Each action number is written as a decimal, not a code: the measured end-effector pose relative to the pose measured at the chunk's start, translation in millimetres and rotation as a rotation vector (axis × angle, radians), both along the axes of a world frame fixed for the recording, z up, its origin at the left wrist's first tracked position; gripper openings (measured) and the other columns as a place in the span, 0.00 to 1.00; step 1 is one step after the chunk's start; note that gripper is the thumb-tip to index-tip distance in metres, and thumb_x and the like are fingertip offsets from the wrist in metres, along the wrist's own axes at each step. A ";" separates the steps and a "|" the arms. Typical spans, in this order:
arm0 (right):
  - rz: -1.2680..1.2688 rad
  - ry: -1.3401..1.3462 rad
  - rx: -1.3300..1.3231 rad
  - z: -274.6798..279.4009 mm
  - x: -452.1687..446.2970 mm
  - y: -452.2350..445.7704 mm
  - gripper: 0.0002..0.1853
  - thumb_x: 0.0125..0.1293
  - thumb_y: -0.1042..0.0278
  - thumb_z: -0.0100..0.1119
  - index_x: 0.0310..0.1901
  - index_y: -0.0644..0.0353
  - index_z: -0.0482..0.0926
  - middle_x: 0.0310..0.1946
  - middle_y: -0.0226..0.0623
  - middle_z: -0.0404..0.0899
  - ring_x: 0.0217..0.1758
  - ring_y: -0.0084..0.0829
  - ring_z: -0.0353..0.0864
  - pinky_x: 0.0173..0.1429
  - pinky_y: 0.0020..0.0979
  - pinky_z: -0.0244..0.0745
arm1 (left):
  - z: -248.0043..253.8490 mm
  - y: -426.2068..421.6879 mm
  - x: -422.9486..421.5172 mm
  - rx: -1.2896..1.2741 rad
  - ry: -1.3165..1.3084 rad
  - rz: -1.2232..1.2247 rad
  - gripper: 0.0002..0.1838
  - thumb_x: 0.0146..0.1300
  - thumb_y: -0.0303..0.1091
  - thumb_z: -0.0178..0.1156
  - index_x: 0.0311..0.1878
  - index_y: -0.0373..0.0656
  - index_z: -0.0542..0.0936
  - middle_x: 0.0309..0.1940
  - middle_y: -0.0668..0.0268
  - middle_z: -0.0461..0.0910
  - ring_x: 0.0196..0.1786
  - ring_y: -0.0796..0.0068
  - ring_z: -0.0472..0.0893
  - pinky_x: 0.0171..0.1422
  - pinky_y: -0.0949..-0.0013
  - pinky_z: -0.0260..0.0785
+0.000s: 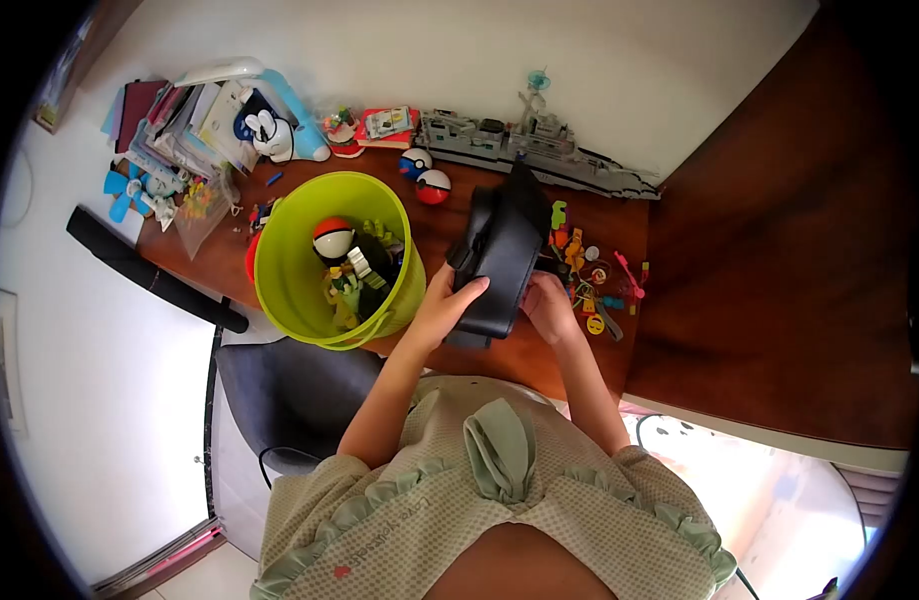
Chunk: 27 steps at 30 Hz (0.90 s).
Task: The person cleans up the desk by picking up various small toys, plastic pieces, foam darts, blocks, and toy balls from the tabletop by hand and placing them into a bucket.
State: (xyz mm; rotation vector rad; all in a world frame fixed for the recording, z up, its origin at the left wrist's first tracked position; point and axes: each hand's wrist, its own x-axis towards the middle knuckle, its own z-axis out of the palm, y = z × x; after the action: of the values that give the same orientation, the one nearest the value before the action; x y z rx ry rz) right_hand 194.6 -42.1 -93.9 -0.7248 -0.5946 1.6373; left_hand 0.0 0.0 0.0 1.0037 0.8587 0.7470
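Note:
A black bag-like case (508, 268) is held upright over the front of the wooden desk (450, 225). My left hand (446, 308) grips its left side, thumb lying on the smooth dark face. On the other side, my right hand (550, 308) is at the case's right edge, its fingers partly hidden behind it. Whether those fingers grip the case is not clear. Just left of my left hand stands a lime-green bucket (280, 285) with a red-and-white ball (333, 238) and several toys inside. Small colourful toys (577, 255) lie right of the case.
A grey model ship (540, 150) stretches along the wall. Two balls, one of them red and white (433, 186), sit before it. Books (185, 125) and a blue-and-white lamp (298, 125) stand at the back left. A dark chair (290, 390) is below the bucket.

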 end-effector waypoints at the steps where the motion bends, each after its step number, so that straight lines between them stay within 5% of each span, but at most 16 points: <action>1: -0.051 0.054 -0.031 6.9 -0.2 -1.8 0.17 0.70 0.60 0.50 0.58 0.51 0.67 0.50 0.26 0.73 0.53 0.28 0.74 0.61 0.32 0.66 | -5.1 -2.1 4.7 0.047 -0.021 0.051 0.19 0.64 0.31 0.60 0.56 0.39 0.70 0.45 0.67 0.77 0.46 0.80 0.75 0.52 0.73 0.67; 5: -0.093 0.034 -0.092 56.3 -18.4 -7.5 0.16 0.70 0.62 0.49 0.57 0.53 0.68 0.43 0.25 0.74 0.46 0.25 0.75 0.58 0.31 0.67 | -3.3 -5.7 4.5 0.189 -0.041 0.255 0.16 0.64 0.30 0.59 0.53 0.38 0.71 0.42 0.69 0.76 0.43 0.81 0.74 0.49 0.73 0.68; 14: -0.200 -0.458 0.147 103.8 -53.2 -5.1 0.25 0.67 0.73 0.52 0.65 0.60 0.62 0.54 0.31 0.70 0.56 0.24 0.70 0.63 0.28 0.64 | 20.4 -8.1 -6.3 0.435 0.243 0.332 0.17 0.62 0.28 0.60 0.53 0.33 0.71 0.38 0.59 0.77 0.39 0.74 0.75 0.47 0.72 0.68; 20: -0.143 -0.587 0.192 134.6 -69.3 1.1 0.35 0.64 0.83 0.54 0.71 0.63 0.52 0.57 0.38 0.68 0.58 0.26 0.71 0.62 0.27 0.66 | 21.7 1.3 -20.2 0.451 0.120 0.424 0.18 0.66 0.31 0.58 0.55 0.33 0.69 0.46 0.58 0.75 0.47 0.71 0.73 0.54 0.70 0.65; 24: -0.046 -0.551 0.225 157.0 -92.5 15.0 0.37 0.63 0.83 0.55 0.72 0.63 0.50 0.58 0.38 0.66 0.60 0.27 0.69 0.64 0.28 0.64 | 24.2 10.2 -42.1 0.506 0.102 0.560 0.17 0.66 0.33 0.59 0.53 0.36 0.70 0.36 0.68 0.76 0.32 0.82 0.70 0.36 0.77 0.64; 25: -0.030 -0.544 0.281 154.1 -99.9 21.1 0.37 0.63 0.83 0.55 0.72 0.63 0.50 0.58 0.39 0.66 0.60 0.28 0.69 0.64 0.28 0.64 | 26.2 12.3 -54.7 0.492 0.226 0.546 0.17 0.65 0.31 0.59 0.54 0.35 0.71 0.39 0.65 0.77 0.36 0.80 0.72 0.39 0.77 0.66; 27: 0.003 -0.529 0.391 145.1 -115.5 34.3 0.37 0.63 0.83 0.55 0.72 0.64 0.49 0.59 0.40 0.66 0.62 0.29 0.68 0.66 0.30 0.63 | 34.9 15.8 -68.0 0.489 0.078 0.619 0.18 0.65 0.29 0.59 0.57 0.36 0.71 0.46 0.64 0.77 0.46 0.78 0.75 0.51 0.75 0.68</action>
State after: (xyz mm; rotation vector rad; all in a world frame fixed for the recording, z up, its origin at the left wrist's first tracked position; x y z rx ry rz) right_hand 79.1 -7.8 51.2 -0.8617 -1.2535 1.2699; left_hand -68.0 15.8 34.9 1.2096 1.0987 1.5037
